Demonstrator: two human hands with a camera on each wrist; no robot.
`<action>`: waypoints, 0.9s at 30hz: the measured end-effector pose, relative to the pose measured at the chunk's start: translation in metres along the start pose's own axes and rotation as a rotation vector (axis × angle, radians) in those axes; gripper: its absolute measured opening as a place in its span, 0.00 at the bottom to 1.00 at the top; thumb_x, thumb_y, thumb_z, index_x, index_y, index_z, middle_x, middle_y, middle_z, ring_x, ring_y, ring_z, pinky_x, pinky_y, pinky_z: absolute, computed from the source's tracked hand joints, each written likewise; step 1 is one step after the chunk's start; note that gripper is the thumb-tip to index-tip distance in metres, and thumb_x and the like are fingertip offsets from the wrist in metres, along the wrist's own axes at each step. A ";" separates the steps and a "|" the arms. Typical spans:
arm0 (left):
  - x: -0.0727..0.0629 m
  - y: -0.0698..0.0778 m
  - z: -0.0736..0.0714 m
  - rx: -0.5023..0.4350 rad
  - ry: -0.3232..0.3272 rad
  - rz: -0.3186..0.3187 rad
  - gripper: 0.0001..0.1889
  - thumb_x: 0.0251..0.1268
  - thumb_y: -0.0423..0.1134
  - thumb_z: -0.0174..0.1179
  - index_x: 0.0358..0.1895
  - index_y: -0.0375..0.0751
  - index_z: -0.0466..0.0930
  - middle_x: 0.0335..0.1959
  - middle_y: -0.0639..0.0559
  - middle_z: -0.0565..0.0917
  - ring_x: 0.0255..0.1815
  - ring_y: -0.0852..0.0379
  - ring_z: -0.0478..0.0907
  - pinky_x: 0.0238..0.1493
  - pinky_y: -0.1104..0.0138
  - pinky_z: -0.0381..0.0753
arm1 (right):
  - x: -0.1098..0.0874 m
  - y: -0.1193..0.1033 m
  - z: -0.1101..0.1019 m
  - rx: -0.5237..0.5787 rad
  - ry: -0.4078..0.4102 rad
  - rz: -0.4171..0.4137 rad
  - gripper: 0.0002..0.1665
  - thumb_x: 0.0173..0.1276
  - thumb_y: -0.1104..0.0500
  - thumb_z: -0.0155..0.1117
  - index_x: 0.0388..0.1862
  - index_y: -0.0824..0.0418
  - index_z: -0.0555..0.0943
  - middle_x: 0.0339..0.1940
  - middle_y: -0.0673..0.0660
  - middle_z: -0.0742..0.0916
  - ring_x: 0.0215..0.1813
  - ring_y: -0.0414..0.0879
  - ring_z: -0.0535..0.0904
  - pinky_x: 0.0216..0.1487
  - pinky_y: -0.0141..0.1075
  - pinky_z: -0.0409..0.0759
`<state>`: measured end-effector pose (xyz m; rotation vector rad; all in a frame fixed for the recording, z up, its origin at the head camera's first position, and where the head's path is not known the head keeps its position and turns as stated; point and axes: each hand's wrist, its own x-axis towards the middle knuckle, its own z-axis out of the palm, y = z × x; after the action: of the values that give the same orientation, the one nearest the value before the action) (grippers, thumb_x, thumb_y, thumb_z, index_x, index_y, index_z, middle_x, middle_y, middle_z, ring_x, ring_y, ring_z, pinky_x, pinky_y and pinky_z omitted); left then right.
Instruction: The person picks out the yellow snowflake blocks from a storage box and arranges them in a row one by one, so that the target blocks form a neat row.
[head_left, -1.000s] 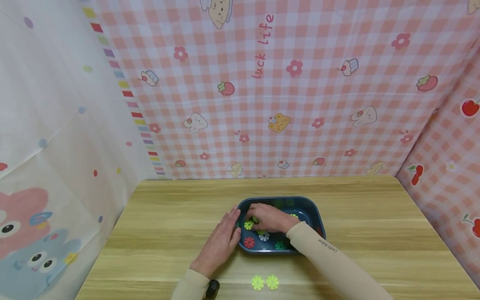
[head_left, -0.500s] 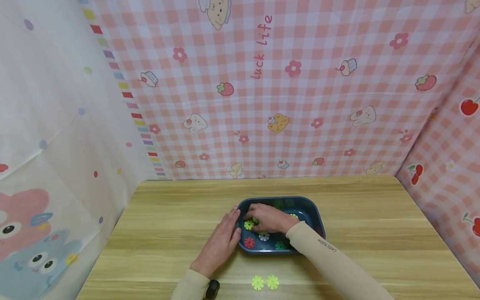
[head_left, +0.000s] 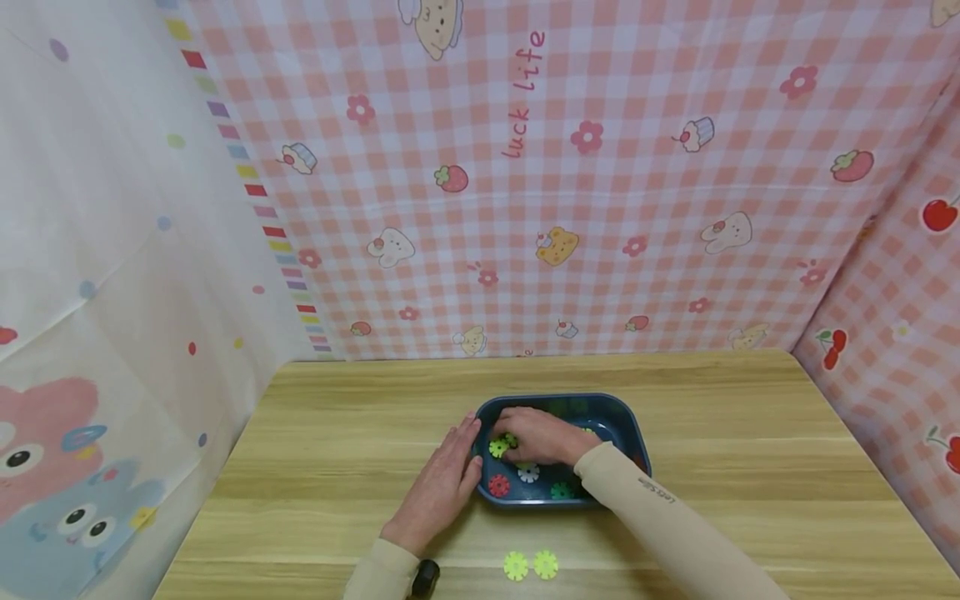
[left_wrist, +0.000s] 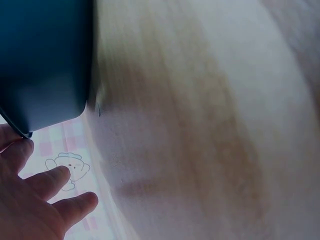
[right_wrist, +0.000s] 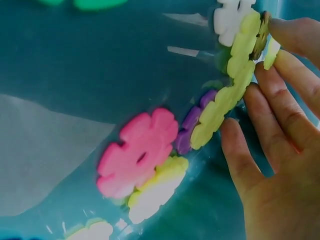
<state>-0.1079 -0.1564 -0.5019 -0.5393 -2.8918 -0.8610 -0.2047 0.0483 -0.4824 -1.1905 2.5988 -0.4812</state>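
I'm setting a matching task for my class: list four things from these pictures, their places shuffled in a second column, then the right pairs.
Things:
1. Left hand
2. Right hand
3. Two yellow-green discs
4. Red disc

Places:
A. on the table, in front of the tray
B. inside the tray, near left corner
C. at the tray's left end
D. reaching into the tray

Pairs: 1-C, 2-D, 3-A, 4-B
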 end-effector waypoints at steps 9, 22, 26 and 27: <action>0.000 0.000 0.000 -0.006 0.004 -0.005 0.29 0.84 0.43 0.49 0.81 0.38 0.59 0.83 0.45 0.59 0.80 0.38 0.60 0.78 0.46 0.62 | -0.004 0.001 -0.008 0.016 0.009 -0.022 0.20 0.72 0.56 0.72 0.60 0.58 0.86 0.56 0.52 0.84 0.58 0.45 0.80 0.66 0.45 0.79; 0.000 -0.002 0.002 -0.014 -0.002 -0.019 0.30 0.84 0.44 0.50 0.82 0.41 0.58 0.83 0.46 0.59 0.80 0.39 0.61 0.77 0.46 0.63 | -0.017 -0.003 -0.025 0.038 0.043 -0.018 0.19 0.73 0.55 0.70 0.59 0.58 0.87 0.56 0.52 0.84 0.59 0.47 0.81 0.64 0.44 0.81; 0.000 -0.001 0.001 -0.009 -0.010 -0.036 0.30 0.84 0.45 0.49 0.82 0.42 0.58 0.83 0.48 0.58 0.80 0.39 0.60 0.78 0.47 0.63 | -0.024 -0.004 -0.031 0.041 0.059 -0.018 0.19 0.73 0.54 0.71 0.60 0.58 0.87 0.56 0.52 0.85 0.58 0.46 0.81 0.63 0.44 0.82; 0.000 -0.001 0.001 -0.006 -0.011 -0.040 0.30 0.84 0.45 0.49 0.82 0.42 0.57 0.83 0.48 0.58 0.80 0.39 0.60 0.78 0.47 0.63 | -0.025 -0.004 -0.032 0.040 0.064 -0.019 0.19 0.73 0.54 0.71 0.60 0.57 0.87 0.56 0.52 0.85 0.58 0.46 0.81 0.63 0.44 0.82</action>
<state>-0.1078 -0.1566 -0.5031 -0.4899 -2.9203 -0.8756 -0.1970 0.0714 -0.4490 -1.2076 2.6200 -0.5809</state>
